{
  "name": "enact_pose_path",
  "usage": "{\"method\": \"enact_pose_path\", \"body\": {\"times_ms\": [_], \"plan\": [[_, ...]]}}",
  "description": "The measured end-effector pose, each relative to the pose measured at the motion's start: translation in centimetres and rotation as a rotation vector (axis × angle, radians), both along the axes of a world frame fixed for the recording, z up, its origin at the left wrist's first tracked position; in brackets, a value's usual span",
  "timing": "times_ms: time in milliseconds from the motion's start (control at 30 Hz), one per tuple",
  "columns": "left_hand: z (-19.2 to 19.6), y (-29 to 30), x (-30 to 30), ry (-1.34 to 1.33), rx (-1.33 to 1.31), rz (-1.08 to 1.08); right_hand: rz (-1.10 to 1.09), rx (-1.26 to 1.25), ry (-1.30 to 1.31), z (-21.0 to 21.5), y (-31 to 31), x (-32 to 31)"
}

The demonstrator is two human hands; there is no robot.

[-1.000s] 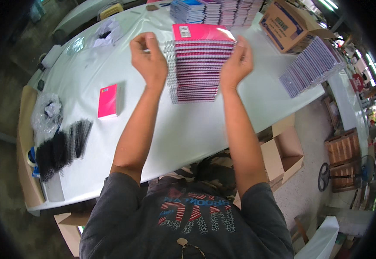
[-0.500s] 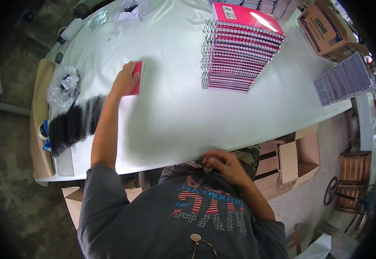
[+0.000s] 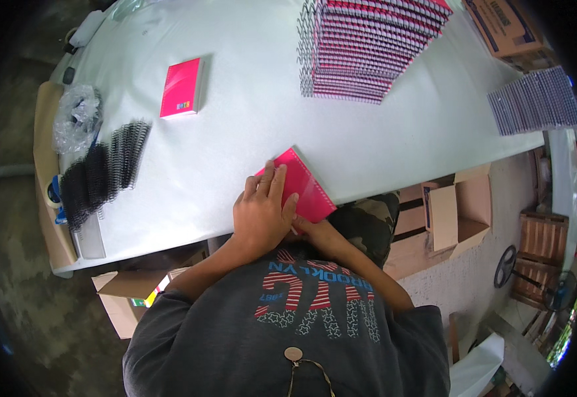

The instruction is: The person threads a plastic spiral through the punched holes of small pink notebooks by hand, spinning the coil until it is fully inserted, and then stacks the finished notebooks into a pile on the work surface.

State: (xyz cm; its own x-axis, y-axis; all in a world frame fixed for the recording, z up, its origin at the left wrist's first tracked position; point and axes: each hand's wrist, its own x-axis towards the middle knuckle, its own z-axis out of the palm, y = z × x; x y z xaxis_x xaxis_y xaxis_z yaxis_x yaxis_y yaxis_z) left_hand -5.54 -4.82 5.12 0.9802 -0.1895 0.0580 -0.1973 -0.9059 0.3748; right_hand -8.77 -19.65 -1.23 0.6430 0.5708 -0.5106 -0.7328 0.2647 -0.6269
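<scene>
A pink notebook, with a row of small holes along its edge, lies slanted at the table's near edge. My left hand rests over its left side, fingers along the cover and thumb near the lower edge. Under the near corner, my right hand holds the notebook from below; most of its fingers are hidden. Farther off to the left stands a small stack of pink notebooks, untouched. At the back, a tall pile of pink notebooks has dark spiral coils along the sides.
Loose black spiral coils lie at the left, beside a clear plastic bag and a tape dispenser. On the right are a bundle of bound notebooks and a cardboard box. Open cartons sit below the table.
My left hand has left the small stack and come back to the near edge, where a pink notebook is now between both hands. My right hand has moved under it. The view has shifted.
</scene>
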Motion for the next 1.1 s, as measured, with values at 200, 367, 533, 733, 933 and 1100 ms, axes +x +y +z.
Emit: {"method": "enact_pose_path", "body": {"times_ms": [200, 367, 533, 733, 933, 1100], "plan": [[1.0, 1.1, 2.7, -0.164, -0.482, 0.024, -0.086, -0.41, -0.371, 4.4, -4.1, 1.4], [-1.1, 2.3, 5.5, 0.247, -0.999, -0.172, 0.155, -1.087, -1.322, 6.8, -5.5, 6.5], [-3.5, 0.4, 6.8, 0.279, -1.222, -0.003, -0.16, -0.447, -1.05, 4.0, -5.7, 9.8], [-4.2, 0.5, 5.8, 0.191, -1.116, 0.026, -0.202, -0.269, -0.898, 3.2, -4.1, 9.6], [-1.3, 7.0, 7.4, -0.237, -0.221, 0.036, -0.13, -0.368, -0.939, 3.4, -4.0, 9.0], [-0.9, 22.2, 9.1, -0.311, 0.554, 0.83, -0.174, -0.419, -0.987, 3.0, -3.9, 9.6]]}}
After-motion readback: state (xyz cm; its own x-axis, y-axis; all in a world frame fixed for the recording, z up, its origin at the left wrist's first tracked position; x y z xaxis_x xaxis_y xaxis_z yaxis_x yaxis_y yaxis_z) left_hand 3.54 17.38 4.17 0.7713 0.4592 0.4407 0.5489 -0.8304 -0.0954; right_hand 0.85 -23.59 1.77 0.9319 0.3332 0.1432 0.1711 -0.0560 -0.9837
